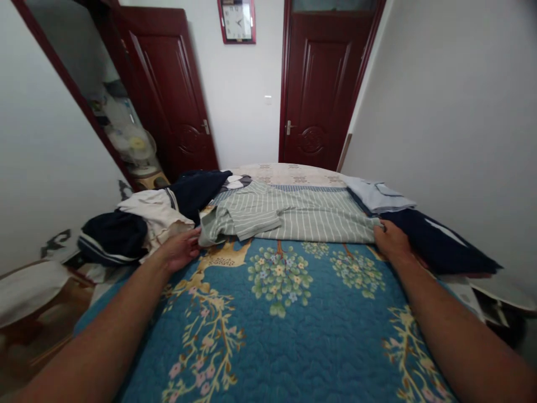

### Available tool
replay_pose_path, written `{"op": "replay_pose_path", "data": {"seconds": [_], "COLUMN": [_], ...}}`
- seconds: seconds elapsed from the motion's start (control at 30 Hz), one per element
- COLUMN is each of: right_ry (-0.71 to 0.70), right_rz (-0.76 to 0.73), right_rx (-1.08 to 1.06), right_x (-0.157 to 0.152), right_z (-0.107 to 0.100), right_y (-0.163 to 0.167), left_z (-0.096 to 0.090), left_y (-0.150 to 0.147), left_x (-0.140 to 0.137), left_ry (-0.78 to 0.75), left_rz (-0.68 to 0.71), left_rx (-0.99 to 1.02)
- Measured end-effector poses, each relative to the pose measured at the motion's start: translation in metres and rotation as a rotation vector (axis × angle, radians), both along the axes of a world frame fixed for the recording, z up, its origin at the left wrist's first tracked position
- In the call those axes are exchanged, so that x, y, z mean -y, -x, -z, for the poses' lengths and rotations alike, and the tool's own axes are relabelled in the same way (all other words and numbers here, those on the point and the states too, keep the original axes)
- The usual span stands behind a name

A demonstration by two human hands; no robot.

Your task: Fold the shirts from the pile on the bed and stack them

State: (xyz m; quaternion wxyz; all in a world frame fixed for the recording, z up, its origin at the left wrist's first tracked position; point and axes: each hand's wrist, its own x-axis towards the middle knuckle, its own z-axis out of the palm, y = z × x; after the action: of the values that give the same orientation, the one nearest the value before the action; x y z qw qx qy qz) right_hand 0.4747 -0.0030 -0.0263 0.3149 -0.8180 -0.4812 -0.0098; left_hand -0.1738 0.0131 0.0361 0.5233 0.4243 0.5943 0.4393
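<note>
A light green shirt with white stripes (319, 215) lies lengthwise across the bed, folded over so that one short sleeve rests on top. Its hem end is pinched between the thumb and fingers of my right hand (391, 239). At the collar and shoulder end, my left hand (183, 249) has its fingers closed on the shirt's left edge; part of the fingertips is hidden by the cloth. Both forearms reach forward over a blue quilted cover (319, 324) printed with flowers and trees.
To the left lie dark navy garments (111, 238) and a cream garment (155, 210) in a loose heap. Folded on the right are a pale grey garment (380, 195) and a navy one (440, 238). Behind stand two dark red doors and a wall clock (238, 22).
</note>
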Motion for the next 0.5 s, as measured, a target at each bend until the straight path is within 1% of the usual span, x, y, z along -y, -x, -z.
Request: {"op": "replay_pose_path", "data": {"seconds": [0.1, 0.13, 0.17, 0.2, 0.27, 0.33, 0.37, 0.43, 0.5], "right_ry": [0.004, 0.004, 0.002, -0.003, -0.018, -0.033, -0.037, -0.015, 0.055], "right_rz": [-0.008, -0.006, -0.001, 0.002, 0.008, 0.03, 0.045, 0.045, -0.004], "right_rx": [0.037, 0.047, 0.056, 0.063, 0.067, 0.061, 0.058, 0.058, 0.08], "right_x": [-0.006, -0.007, -0.006, -0.005, -0.001, 0.006, 0.009, 0.018, 0.026], "right_z": [0.006, 0.006, 0.004, 0.003, -0.002, -0.007, -0.008, -0.009, -0.009], "right_y": [-0.004, -0.005, -0.005, -0.006, -0.01, -0.015, -0.019, -0.024, -0.027], "left_z": [0.001, 0.002, 0.003, 0.004, 0.006, 0.008, 0.009, 0.011, 0.012], "left_y": [-0.013, -0.016, -0.016, -0.015, -0.006, 0.009, 0.016, 0.028, 0.033], "left_x": [0.001, 0.0, -0.002, -0.003, -0.007, -0.01, -0.011, -0.011, -0.009], "left_ry": [-0.093, -0.126, -0.164, -0.211, -0.35, -0.49, -0.525, -0.522, -0.473], "left_rz": [-0.078, -0.113, -0.147, -0.172, -0.18, -0.119, -0.073, 0.005, 0.055], "left_rx": [0.039, 0.016, -0.053, -0.167, -0.506, -0.874, -1.003, -1.183, -1.326]}}
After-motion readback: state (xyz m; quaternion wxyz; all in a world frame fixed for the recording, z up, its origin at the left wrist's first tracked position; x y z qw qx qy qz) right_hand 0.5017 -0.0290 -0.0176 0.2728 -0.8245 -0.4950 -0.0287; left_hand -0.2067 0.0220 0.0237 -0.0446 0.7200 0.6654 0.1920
